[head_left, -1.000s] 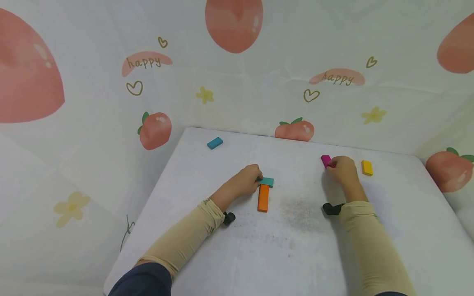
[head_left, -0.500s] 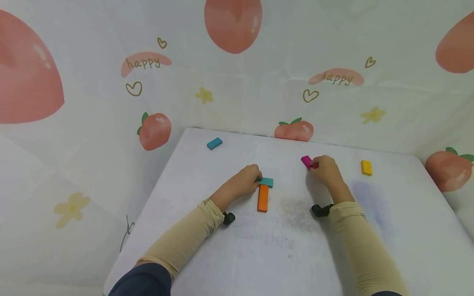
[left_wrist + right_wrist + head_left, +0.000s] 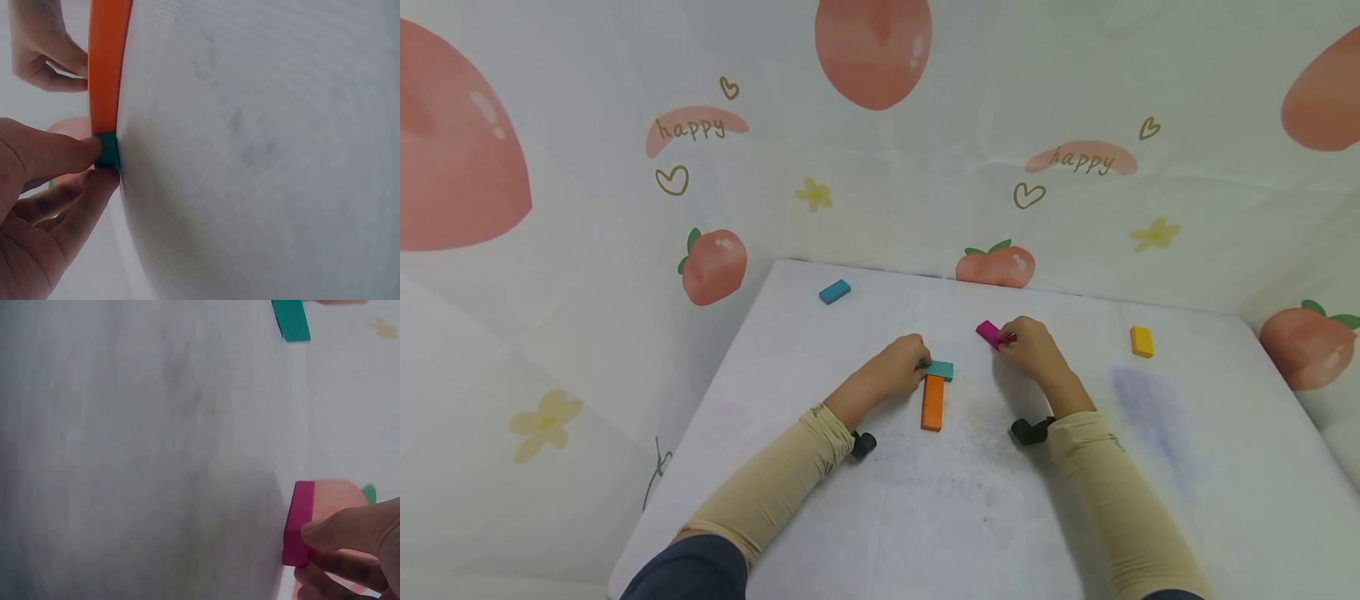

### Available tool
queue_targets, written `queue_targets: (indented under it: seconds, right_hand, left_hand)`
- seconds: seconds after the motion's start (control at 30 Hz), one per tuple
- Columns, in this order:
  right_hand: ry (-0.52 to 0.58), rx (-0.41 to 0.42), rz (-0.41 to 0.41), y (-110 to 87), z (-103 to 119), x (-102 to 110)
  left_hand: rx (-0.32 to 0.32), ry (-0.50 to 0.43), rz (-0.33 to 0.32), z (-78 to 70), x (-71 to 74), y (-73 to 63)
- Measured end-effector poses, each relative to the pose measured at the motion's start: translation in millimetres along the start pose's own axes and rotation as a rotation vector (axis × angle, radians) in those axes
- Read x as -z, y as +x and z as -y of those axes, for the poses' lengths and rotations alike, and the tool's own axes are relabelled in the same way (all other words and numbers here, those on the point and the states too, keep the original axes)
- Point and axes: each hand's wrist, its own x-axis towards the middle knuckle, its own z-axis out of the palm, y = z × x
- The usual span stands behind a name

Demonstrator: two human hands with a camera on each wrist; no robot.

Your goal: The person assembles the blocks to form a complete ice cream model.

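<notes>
My left hand [image 3: 891, 367] pinches the left end of a teal block [image 3: 940, 370] between thumb and finger, as the left wrist view also shows. An orange block [image 3: 932, 403] lies lengthwise just in front of it, its far end meeting the teal one in a T shape. To the right, my right hand [image 3: 1033, 348] holds a magenta block [image 3: 988, 333] by its near end. In the right wrist view the thumb lies on one face of the magenta block [image 3: 300, 522], with fingers curled at its other side.
A blue block [image 3: 835, 291] lies near the table's far left corner, and a yellow block [image 3: 1142, 342] toward the far right. Behind the white table [image 3: 955, 533] hangs a printed cloth [image 3: 887, 175]. A small black camera [image 3: 1030, 431] is worn on my right wrist.
My right hand has carried the magenta block leftward, away from the yellow block and closer to the teal one. The left hand, teal block and orange block have stayed in place.
</notes>
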Motion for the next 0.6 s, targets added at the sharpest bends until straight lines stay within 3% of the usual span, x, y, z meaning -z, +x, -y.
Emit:
queue_targets:
  seconds: [0.6]
  right_hand:
    - [0.046,0.004,0.125,-1.9,27.4,-12.9]
  left_hand:
    - [0.017,-0.025,0.007,1.9,-1.5,1.8]
